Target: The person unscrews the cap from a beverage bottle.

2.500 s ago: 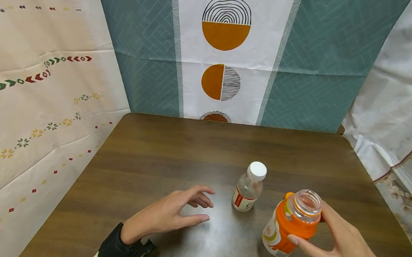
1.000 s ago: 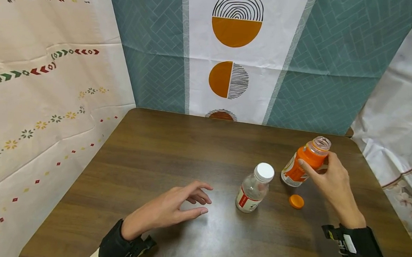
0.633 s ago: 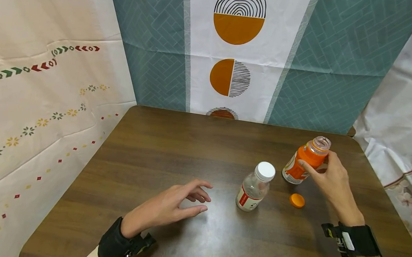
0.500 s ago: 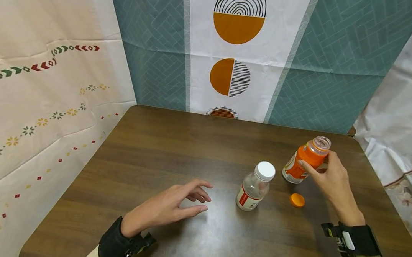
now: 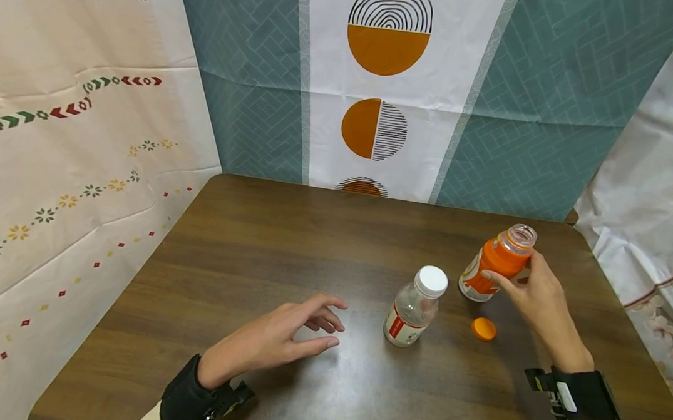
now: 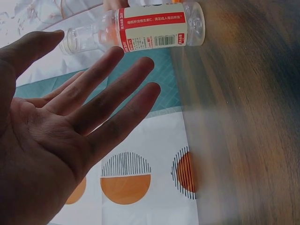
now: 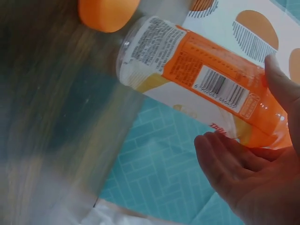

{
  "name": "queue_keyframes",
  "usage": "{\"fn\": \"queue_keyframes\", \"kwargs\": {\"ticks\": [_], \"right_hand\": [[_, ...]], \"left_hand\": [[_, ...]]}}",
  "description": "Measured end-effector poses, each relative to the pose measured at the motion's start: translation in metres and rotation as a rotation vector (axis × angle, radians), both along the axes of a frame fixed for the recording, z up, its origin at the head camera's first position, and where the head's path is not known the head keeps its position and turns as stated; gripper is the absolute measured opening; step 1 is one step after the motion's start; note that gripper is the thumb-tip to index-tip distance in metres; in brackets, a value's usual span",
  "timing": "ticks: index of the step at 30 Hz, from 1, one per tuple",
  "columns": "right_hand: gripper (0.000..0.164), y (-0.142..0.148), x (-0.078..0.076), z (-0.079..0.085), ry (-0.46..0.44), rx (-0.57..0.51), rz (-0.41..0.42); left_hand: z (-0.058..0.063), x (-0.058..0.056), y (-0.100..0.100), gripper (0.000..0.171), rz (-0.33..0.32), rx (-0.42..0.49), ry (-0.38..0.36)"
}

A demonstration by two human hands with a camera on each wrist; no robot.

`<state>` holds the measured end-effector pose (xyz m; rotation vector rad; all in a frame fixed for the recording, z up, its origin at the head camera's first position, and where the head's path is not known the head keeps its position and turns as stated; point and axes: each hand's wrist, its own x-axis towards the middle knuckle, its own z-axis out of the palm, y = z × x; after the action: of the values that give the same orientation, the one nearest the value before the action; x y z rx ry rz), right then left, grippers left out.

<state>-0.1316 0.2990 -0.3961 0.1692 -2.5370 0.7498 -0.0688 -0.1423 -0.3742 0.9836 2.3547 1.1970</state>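
At the right of the head view, my right hand [image 5: 538, 303] holds an uncapped plastic bottle [image 5: 488, 270] with an orange-and-white label, thumb on the near side, fingers round the far side. The bottle stands upright on the table; its barcode side faces the right wrist view. Just in front lies an orange bottle cap [image 5: 483, 329]. A clear bottle [image 5: 413, 310] with a white cap and a red-and-cream label stands left of it. My left hand [image 5: 280, 336] hovers apart from the clear bottle, fingers loosely spread and holding nothing; its palm [image 6: 47, 131] shows in the left wrist view.
The brown wooden table [image 5: 290, 245] carries both bottles and the cap. A teal-and-white patterned cloth [image 5: 251, 93] hangs behind its far edge. A cream printed cloth [image 5: 89, 180] hangs at left and a white one [image 5: 648, 167] at right.
Since the earliest frame, my right hand has carried the orange-labelled bottle away from me to the far right, and the orange cap has come into view. Lately my right thumb has slid slightly down the bottle.
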Motion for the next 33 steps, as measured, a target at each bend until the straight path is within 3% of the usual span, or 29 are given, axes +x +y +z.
{"fn": "queue_keyframes", "kwargs": {"ticks": [5,13,20,26,30,33], "right_hand": [[0.084,0.005,0.007,0.002,-0.040,0.041,0.021],[0.093,0.015,0.033,0.009,-0.096,0.120,-0.007],[0.080,0.015,0.064,0.015,-0.119,0.126,-0.022],[0.069,0.004,0.086,0.030,-0.125,0.119,-0.013],[0.064,-0.010,0.097,0.043,-0.152,0.081,0.051],[0.062,-0.023,0.103,0.049,-0.103,0.066,0.128]], "left_hand": [[-0.001,0.000,-0.001,0.045,0.000,-0.003,-0.002],[-0.002,0.001,-0.002,0.044,0.006,0.012,-0.002],[-0.002,0.001,-0.001,0.044,-0.012,0.016,-0.001],[-0.003,0.002,-0.002,0.043,-0.006,0.008,0.006],[-0.002,0.003,-0.002,0.043,-0.008,0.003,0.006],[-0.002,0.003,-0.001,0.044,-0.009,-0.003,0.005]]}}
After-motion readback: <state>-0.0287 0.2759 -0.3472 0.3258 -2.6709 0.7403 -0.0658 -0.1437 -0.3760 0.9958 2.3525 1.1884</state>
